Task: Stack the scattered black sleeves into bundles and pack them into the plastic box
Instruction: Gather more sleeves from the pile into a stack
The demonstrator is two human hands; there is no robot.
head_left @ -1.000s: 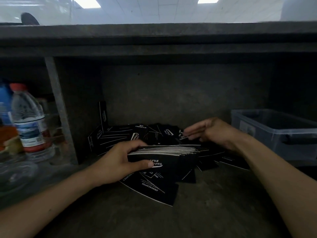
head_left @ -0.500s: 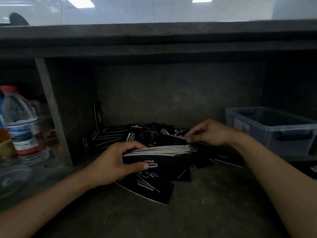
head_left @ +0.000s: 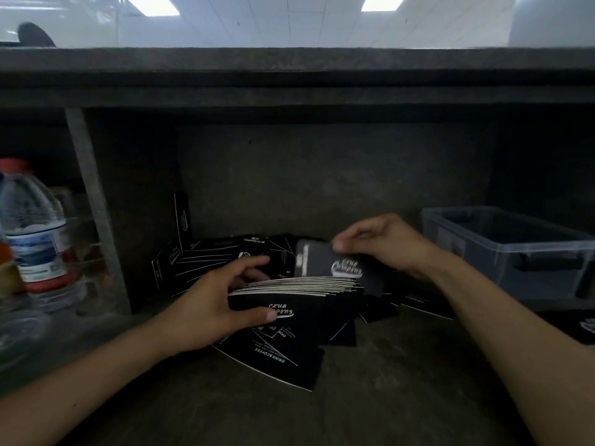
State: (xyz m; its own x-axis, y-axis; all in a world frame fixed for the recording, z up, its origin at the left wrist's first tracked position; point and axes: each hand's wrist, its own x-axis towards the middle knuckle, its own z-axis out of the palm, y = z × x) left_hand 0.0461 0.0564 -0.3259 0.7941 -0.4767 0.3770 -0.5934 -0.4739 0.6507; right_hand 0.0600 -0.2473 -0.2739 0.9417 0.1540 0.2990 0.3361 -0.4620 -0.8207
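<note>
My left hand (head_left: pixel 212 304) grips a thick bundle of black sleeves (head_left: pixel 299 297) on edge, thumb on its front face, fingers behind. My right hand (head_left: pixel 383 243) pinches a single black sleeve (head_left: pixel 325 262) with white lettering, held up just above and behind the bundle's right end. More loose black sleeves (head_left: pixel 209 259) lie scattered on the dark shelf behind and under the bundle; one (head_left: pixel 182 217) leans upright against the back wall. The plastic box (head_left: pixel 502 249) stands at the right, translucent grey; its inside looks dark and I cannot tell what it holds.
A water bottle with a red cap (head_left: pixel 32 226) and other blurred items stand at the left beyond a metal upright (head_left: pixel 93 201). A shelf board (head_left: pixel 289 78) runs overhead. Another black sleeve (head_left: pixel 579 326) lies at the far right edge. Bare shelf surface (head_left: pixel 386 397) spreads in front.
My right hand has lifted one sleeve off the scattered pile and brought it toward the bundle. My left hand keeps holding the bundle in place.
</note>
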